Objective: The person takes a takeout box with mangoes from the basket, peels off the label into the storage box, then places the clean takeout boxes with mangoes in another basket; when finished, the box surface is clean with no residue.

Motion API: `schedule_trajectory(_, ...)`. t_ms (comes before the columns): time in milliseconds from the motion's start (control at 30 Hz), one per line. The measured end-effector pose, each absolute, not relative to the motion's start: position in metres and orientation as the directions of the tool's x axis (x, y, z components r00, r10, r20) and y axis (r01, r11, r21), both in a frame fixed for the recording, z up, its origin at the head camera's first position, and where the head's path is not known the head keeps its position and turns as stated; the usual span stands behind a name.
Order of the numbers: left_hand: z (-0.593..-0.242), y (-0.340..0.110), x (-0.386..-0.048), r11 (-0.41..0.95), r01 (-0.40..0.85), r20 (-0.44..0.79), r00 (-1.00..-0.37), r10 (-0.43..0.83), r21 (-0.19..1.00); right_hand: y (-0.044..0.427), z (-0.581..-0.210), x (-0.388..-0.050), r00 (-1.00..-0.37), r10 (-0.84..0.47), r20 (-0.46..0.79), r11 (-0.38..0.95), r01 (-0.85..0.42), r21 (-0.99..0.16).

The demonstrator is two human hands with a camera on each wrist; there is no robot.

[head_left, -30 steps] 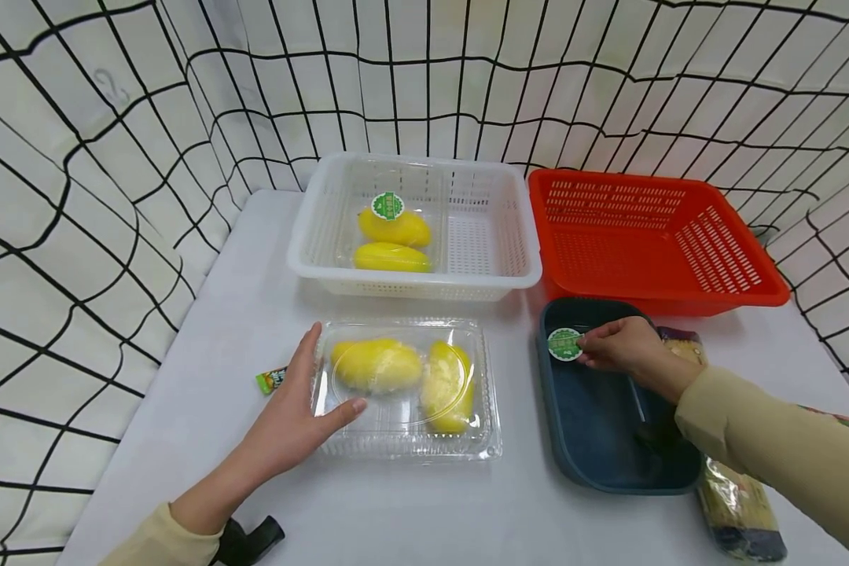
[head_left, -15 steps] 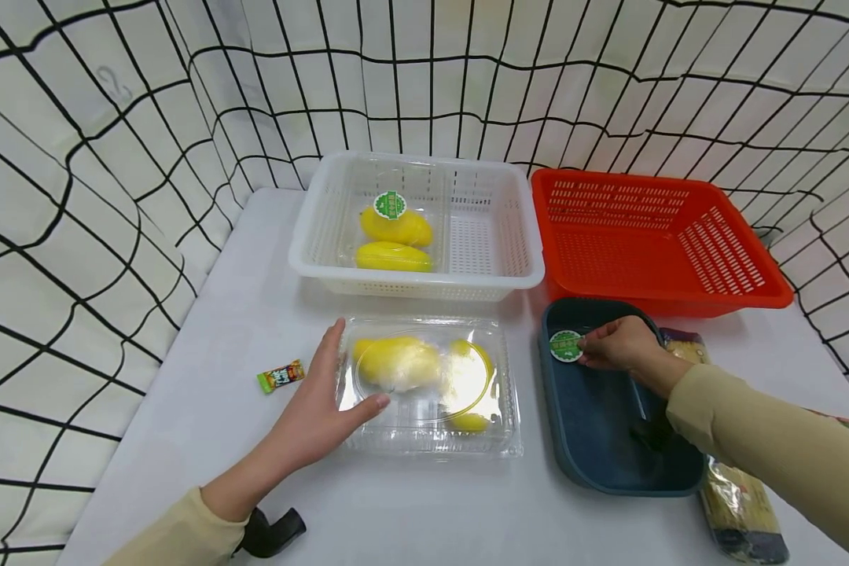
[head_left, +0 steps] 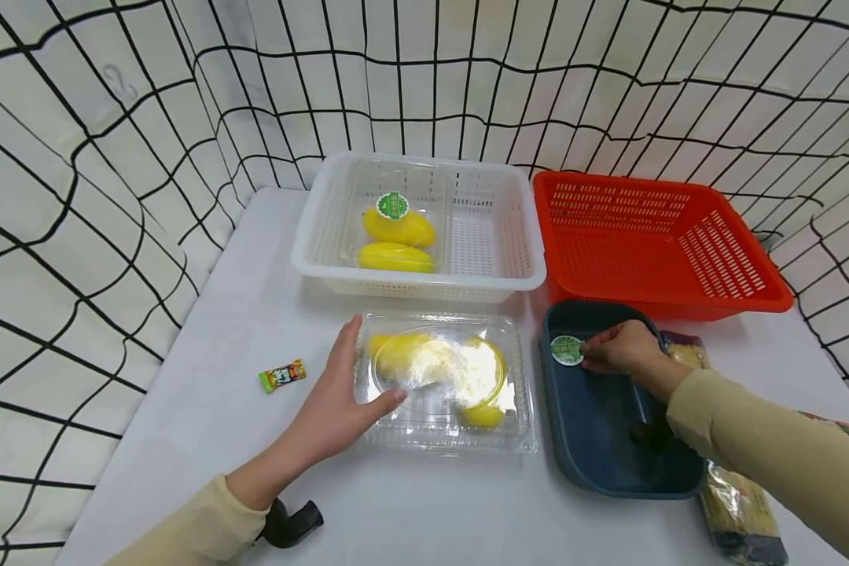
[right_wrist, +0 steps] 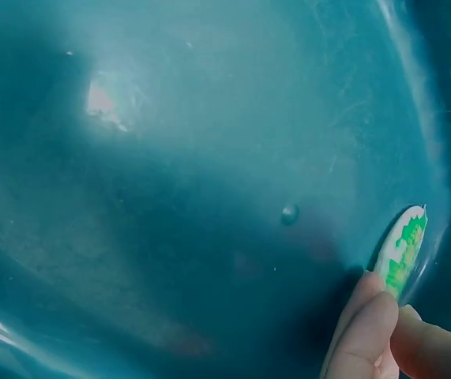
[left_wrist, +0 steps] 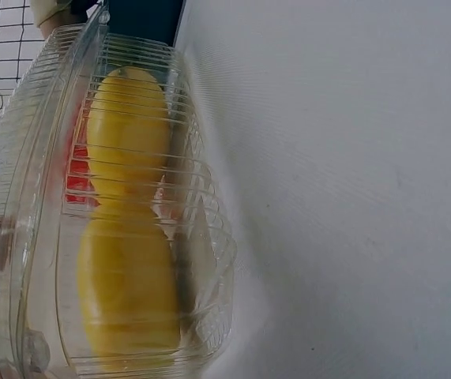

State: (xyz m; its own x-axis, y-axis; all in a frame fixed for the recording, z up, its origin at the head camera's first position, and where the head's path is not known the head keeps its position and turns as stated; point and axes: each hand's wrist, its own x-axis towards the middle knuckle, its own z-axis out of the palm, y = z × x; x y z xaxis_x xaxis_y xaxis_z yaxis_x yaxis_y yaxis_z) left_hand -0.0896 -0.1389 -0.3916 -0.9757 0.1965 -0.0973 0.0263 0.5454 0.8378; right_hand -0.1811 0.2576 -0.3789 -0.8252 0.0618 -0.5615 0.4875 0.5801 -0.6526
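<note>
A closed clear plastic box holds yellow fruit; glare covers part of its lid. My left hand lies along the box's left side, fingers straight and thumb over the lid. In the left wrist view two yellow fruits show through the clear wall. Over the dark blue tub, my right hand pinches a round green sticker at its edge. The right wrist view shows thumb and fingertips on the sticker, which is tilted nearly edge-on.
Behind stands a white basket with a stickered clear box of two yellow fruits; beside it, a red basket. A candy packet lies left, a black object near the left sleeve, and a packaged item right of the tub. Black grid netting surrounds the table.
The clear box and my left hand have moved to the right, towards the tub, uncovering the whole candy packet. My right hand stays almost where it was, with the sticker in its pinch.
</note>
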Motion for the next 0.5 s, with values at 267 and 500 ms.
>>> schedule_trajectory(267, -0.3907, -0.1383, -0.0902, 0.551, 0.026, -0.1, -0.975, 0.197, 0.834, 0.2561, -0.3801, -0.1788, -0.836, 0.071, -0.543, 0.576, 0.479, -0.662)
schedule_trajectory(500, -0.3905, -0.1381, -0.0905, 0.551, 0.024, -0.104, -0.974, 0.2, 0.834, 0.2581, -0.3761, -0.1745, -0.865, 0.044, -0.499, 0.629, 0.412, -0.659)
